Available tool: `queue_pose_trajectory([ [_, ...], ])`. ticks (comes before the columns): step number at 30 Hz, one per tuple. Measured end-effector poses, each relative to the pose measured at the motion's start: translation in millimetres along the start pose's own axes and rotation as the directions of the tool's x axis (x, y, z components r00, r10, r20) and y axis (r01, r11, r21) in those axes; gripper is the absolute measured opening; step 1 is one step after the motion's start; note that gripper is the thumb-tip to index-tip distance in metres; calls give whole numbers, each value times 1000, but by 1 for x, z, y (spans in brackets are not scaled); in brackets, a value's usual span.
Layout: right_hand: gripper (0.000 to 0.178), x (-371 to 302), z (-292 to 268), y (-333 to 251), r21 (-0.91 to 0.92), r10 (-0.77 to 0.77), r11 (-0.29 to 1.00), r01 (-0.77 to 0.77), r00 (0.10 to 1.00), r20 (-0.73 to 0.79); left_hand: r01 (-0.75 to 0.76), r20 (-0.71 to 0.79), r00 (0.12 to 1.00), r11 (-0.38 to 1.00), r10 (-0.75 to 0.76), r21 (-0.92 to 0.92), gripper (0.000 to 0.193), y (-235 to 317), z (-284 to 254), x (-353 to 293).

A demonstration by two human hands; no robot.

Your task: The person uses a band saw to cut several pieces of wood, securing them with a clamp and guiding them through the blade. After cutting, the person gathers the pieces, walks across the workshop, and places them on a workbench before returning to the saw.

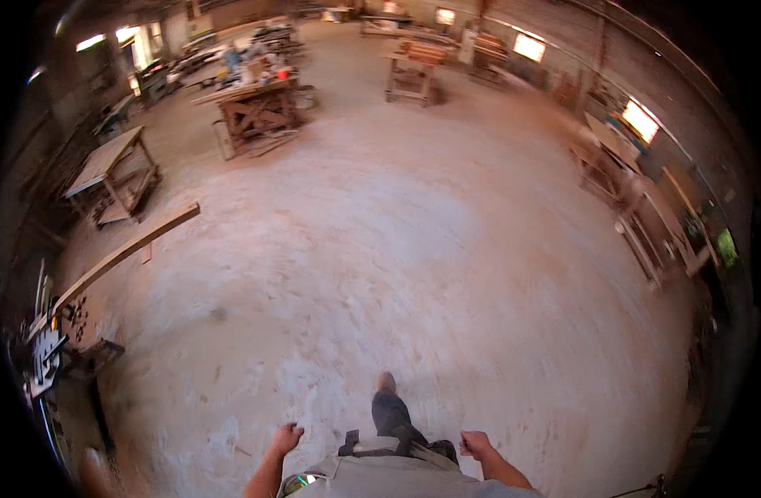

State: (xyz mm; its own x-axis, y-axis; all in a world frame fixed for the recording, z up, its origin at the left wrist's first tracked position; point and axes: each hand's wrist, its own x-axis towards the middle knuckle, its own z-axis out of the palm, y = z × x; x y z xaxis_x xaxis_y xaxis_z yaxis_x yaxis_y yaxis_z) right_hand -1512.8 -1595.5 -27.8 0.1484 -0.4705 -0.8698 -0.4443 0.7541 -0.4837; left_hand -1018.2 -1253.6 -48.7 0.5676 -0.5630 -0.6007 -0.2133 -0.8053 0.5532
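Note:
My left hand [287,437] hangs beside my left hip with its fingers curled in, and nothing shows in it. On the other side, my right hand [476,445] is held near the right hip in a loose fist, also with nothing visible in it. Both hands are over the dusty concrete floor [397,216] and touch no object. Between them one leg in dark trousers [390,415] is stepped forward, with a brown shoe [385,383] on the floor.
A long wooden beam [131,247] juts from a machine [46,357] at the left. Beyond stand a low wooden table [106,162], a cluttered workbench [260,112] and a bench stacked with wood [409,79]. Wooden frames [646,228] line the right wall.

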Motion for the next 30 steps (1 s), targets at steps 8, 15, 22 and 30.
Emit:
queue_pose_trajectory([
  [8, 27, 108, 97, -313, -66, -212, 973, 221, 970, 117, 37, -126, 991, 990, -55, -136, 57, 201, -108, 92],
  [15, 26, 163, 161, -466, -318, -234, 906, 280, 956, 175, 335, 117, 939, 939, -324, -83, 57, 162, -86, 164],
  [22, 16, 225, 171, -513, -204, 37, 978, -36, 999, 4, 340, 240, 911, 940, -335, 23, 46, 154, -114, 276],
  [30, 16, 261, 297, -676, -379, -3, 925, 27, 998, 64, 205, -149, 960, 957, -238, -207, 58, 290, -330, 457],
])
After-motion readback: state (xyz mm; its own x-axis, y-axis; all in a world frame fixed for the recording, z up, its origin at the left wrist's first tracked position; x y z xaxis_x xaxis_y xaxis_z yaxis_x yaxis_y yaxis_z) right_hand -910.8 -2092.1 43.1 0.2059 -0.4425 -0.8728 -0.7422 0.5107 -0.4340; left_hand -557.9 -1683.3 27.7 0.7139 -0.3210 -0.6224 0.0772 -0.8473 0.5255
